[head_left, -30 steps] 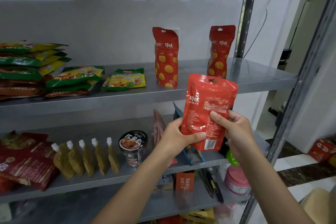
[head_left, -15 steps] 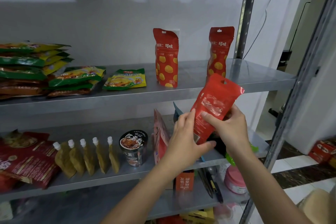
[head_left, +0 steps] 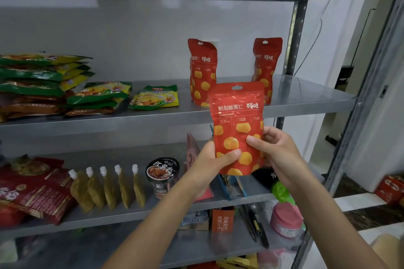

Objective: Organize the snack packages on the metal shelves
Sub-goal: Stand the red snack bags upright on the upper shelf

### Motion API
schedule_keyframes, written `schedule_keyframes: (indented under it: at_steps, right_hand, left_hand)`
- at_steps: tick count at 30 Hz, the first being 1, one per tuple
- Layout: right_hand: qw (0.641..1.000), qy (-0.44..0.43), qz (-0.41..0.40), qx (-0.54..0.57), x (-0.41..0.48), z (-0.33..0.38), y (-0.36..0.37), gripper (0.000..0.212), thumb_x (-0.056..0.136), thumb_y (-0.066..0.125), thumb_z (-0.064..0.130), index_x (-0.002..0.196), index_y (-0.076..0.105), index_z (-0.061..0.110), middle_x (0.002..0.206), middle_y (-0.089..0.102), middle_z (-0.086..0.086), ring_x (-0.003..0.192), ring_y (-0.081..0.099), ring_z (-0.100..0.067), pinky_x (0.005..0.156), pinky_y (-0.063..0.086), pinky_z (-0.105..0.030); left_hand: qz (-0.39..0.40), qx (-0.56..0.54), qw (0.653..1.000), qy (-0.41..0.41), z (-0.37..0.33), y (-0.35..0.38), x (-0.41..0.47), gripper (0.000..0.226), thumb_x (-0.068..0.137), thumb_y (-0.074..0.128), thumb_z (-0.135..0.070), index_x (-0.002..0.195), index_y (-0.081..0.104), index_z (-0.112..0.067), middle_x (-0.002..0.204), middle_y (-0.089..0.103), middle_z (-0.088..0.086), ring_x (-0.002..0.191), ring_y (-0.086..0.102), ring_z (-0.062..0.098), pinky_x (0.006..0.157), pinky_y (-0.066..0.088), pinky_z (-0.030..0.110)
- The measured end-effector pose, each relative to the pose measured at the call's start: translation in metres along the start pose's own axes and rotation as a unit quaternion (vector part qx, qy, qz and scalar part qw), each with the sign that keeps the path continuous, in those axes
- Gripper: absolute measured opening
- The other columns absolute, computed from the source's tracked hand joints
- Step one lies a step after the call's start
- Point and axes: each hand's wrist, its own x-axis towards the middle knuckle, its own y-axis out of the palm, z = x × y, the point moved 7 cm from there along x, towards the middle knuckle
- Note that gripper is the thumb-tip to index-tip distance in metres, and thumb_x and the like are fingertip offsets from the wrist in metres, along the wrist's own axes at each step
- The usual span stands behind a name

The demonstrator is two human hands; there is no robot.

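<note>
Chestnut pouch [head_left: 237,116] turned round: second ago back label faced me, now front faces me, upright. My left hand [head_left: 209,164] grips lower left edge, thumb across front. My right hand [head_left: 277,153] pinches lower right edge. Pouch in air before metal shelf [head_left: 306,91], between left standing pouch [head_left: 202,72] and right standing pouch [head_left: 265,65]. Likely ready to stand in the gap, matching their facing.

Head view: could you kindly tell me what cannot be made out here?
Blue-edged pack: head view, mostly hidden behind the red pouch and left hand.
Black pack: head view, covered by the right hand; label unreadable.
Green packs: head view, cut off by the left edge.
</note>
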Motion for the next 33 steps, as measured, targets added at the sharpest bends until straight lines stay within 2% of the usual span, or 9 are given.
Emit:
schedule_keyframes:
  at_steps: [6, 10, 13, 15, 18, 21, 25, 29, 33]
  right_hand:
    - [1.000, -0.012, -0.013, 0.004, -0.002, 0.003, -0.001, 0.041, 0.069, 0.080, 0.014, 0.106, 0.061, 0.012, 0.095, 0.075, 0.000, 0.088, 0.073, -0.019, 0.067, 0.059, -0.031]
    - [0.993, 0.003, 0.082, -0.090, -0.005, 0.006, 0.006, 0.039, 0.072, 0.078, 0.017, 0.108, 0.063, 0.018, 0.093, 0.076, 0.005, 0.080, 0.073, -0.011, 0.060, 0.055, -0.021]
    - [0.994, -0.023, 0.028, -0.100, 0.001, 0.009, 0.000, 0.025, 0.076, 0.077, 0.014, 0.100, 0.068, 0.018, 0.088, 0.076, 0.004, 0.076, 0.073, -0.012, 0.058, 0.055, -0.021]
    - [0.991, -0.059, -0.037, -0.112, 0.006, 0.016, -0.006, 0.021, 0.077, 0.078, 0.016, 0.094, 0.068, 0.024, 0.084, 0.076, 0.007, 0.075, 0.073, -0.009, 0.060, 0.057, -0.021]
    - [0.976, -0.117, -0.115, -0.143, 0.014, 0.033, -0.010, 0.015, 0.080, 0.078, 0.021, 0.089, 0.068, 0.027, 0.080, 0.070, 0.016, 0.069, 0.068, 0.005, 0.058, 0.053, -0.012]
    - [0.956, -0.158, -0.168, -0.182, 0.028, 0.053, -0.007, 0.017, 0.082, 0.076, 0.027, 0.096, 0.070, 0.022, 0.076, 0.065, 0.019, 0.061, 0.062, 0.013, 0.052, 0.047, -0.005]
    - [0.930, -0.187, -0.208, -0.239, 0.061, 0.072, 0.003, 0.031, 0.084, 0.073, 0.034, 0.109, 0.069, 0.015, 0.088, 0.066, 0.011, 0.072, 0.061, 0.005, 0.064, 0.045, -0.007]
    - [0.914, -0.187, -0.230, -0.275, 0.097, 0.073, 0.012, 0.039, 0.086, 0.070, 0.037, 0.115, 0.066, 0.011, 0.110, 0.071, -0.004, 0.099, 0.066, -0.021, 0.088, 0.053, -0.035]
    - [0.913, -0.157, -0.237, -0.292, 0.128, 0.070, 0.017, 0.041, 0.087, 0.068, 0.038, 0.117, 0.066, 0.011, 0.115, 0.069, -0.006, 0.106, 0.065, -0.026, 0.088, 0.048, -0.033]
  left_hand:
    - [-0.067, 0.047, 0.996, 0.019, 0.002, -0.009, 0.004, 0.044, 0.076, 0.079, -0.004, 0.107, 0.059, -0.027, 0.106, 0.071, -0.002, 0.097, 0.070, 0.013, 0.080, 0.058, 0.026]
    - [-0.068, 0.111, 0.991, 0.020, -0.003, -0.015, 0.008, 0.044, 0.074, 0.080, 0.000, 0.104, 0.060, -0.025, 0.107, 0.071, -0.001, 0.101, 0.069, 0.017, 0.090, 0.057, 0.038]
    - [-0.077, 0.180, 0.979, 0.056, -0.013, -0.015, 0.010, 0.040, 0.079, 0.080, -0.016, 0.112, 0.060, -0.025, 0.112, 0.070, -0.005, 0.103, 0.067, 0.011, 0.094, 0.054, 0.040]
    - [-0.138, 0.375, 0.910, 0.108, -0.027, -0.023, 0.013, 0.049, 0.089, 0.066, -0.041, 0.132, 0.051, -0.023, 0.132, 0.059, -0.004, 0.121, 0.056, 0.012, 0.104, 0.046, 0.039]
    - [-0.227, 0.616, 0.744, 0.127, -0.043, -0.046, 0.022, 0.081, 0.094, 0.040, -0.061, 0.155, 0.012, -0.016, 0.163, 0.010, 0.004, 0.150, 0.006, 0.021, 0.120, 0.009, 0.037]
    - [-0.211, 0.712, 0.665, 0.078, -0.037, -0.071, 0.045, 0.091, 0.094, 0.034, -0.064, 0.154, -0.011, -0.014, 0.161, -0.019, 0.008, 0.147, -0.023, 0.025, 0.116, -0.016, 0.041]
    - [-0.173, 0.731, 0.658, 0.041, -0.021, -0.085, 0.059, 0.090, 0.094, 0.038, -0.062, 0.155, -0.009, -0.014, 0.164, -0.008, 0.007, 0.149, -0.016, 0.027, 0.115, -0.018, 0.046]
    - [-0.182, 0.739, 0.648, 0.029, -0.018, -0.086, 0.061, 0.092, 0.094, 0.043, -0.060, 0.154, -0.009, -0.015, 0.164, -0.003, 0.006, 0.150, -0.012, 0.028, 0.114, -0.019, 0.047]
    - [-0.176, 0.742, 0.646, 0.006, -0.018, -0.087, 0.065, 0.096, 0.092, 0.046, -0.061, 0.154, -0.012, -0.015, 0.163, -0.006, 0.005, 0.149, -0.013, 0.028, 0.113, -0.021, 0.047]
